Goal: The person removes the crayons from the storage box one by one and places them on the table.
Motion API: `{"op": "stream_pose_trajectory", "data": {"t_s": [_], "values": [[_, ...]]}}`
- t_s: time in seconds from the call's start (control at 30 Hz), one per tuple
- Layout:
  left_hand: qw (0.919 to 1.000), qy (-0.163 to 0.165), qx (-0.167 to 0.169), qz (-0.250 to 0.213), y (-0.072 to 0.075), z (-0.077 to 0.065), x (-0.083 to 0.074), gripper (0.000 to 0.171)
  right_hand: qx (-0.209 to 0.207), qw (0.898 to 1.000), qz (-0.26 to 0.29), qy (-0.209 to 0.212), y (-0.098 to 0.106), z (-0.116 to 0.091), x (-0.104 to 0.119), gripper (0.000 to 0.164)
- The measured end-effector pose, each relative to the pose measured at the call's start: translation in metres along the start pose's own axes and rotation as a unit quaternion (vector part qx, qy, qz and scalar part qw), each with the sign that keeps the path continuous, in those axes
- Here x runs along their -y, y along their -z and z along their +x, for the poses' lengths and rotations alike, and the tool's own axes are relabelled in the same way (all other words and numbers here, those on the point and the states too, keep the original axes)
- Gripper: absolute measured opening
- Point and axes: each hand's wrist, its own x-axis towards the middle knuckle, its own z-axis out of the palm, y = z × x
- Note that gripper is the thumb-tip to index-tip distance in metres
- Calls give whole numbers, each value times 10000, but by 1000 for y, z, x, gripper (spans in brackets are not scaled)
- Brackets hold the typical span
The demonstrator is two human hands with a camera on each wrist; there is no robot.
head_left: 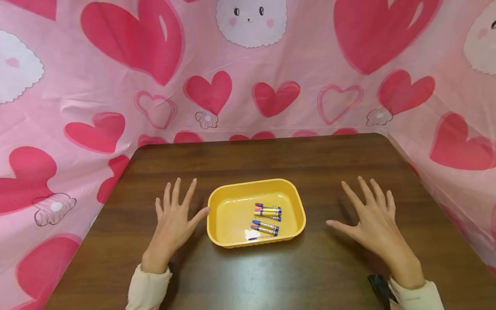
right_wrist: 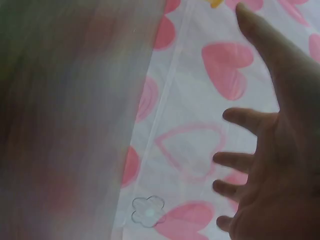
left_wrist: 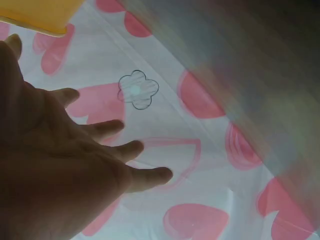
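- The yellow tray [head_left: 232,216] is sitting on the dark wooden table [head_left: 248,280], between the two hands, and it's lying much closer to the left one.
- Crayons [head_left: 267,213] are lying loose in its right half, forming two rough clusters with their blue ends pointing right; the frontmost crayon [head_left: 261,237] is partly hiding behind the near wall.
- The left hand [head_left: 173,226] is spreading wide, gripping nothing, its thumb tip reaching the tray's left rim; whether it's actually touching, I cannot tell.
- The right hand [head_left: 373,226] is also spreading wide and holding nothing, hanging well apart from the tray on the far side.
- Here's the risk: that left thumb is sitting so near the rim that a careless sideways nudge could be sliding the tray, judging by the smooth-looking tabletop.
- Those crayons are looking round and unfastened, so a jolt or tilt could be setting them rolling against the walls.
- The upper cluster is bunching tightly; fingers pinching for one crayon could be dragging its neighbours along.
- And the frontmost one is lying so close to the wall that it could be proving awkward to pinch.
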Motion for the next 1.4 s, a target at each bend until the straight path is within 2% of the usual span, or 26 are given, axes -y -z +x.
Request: {"op": "stream_pose_trajectory", "data": {"t_s": [0.17,0.4,0.5,0.73,0.83,0.97,1.07,1.17,1.3,1.37,1.4], "values": [[9991,112,368,-165,-2,2,-2,86,59,9999,-82,39,2,4,7,106],[9964,-94,733,-421,0,3,-10,77,-32,9990,-48,449,6,14,18,99],[9933,-146,892,-716,3,3,-13,73,-95,9974,254,662,8,21,28,90],[9827,-527,1281,-1232,11,10,-17,59,-126,9916,698,1081,13,41,56,65],[9707,-575,1610,-1690,12,14,-18,56,60,9886,793,1280,12,49,70,56],[9527,-577,1899,-2302,9,17,-16,50,567,9831,909,1485,4,61,91,44],[9407,-591,2014,-2664,5,18,-13,45,1055,9769,1084,1509,-9,69,107,36],[9213,-581,2204,-3150,1,19,-9,42,1388,9697,1231,1588,-29,74,118,28],[8872,-488,2549,-3815,-3,19,-4,41,1323,9658,1016,1984,-58,74,125,13],[8744,-398,2672,-4031,-4,18,-2,42,1139,9672,808,2122,-69,73,126,7],[8707,-362,2702,-4093,-4,17,0,42,1062,9679,718,2163,-73,72,127,6]]}}
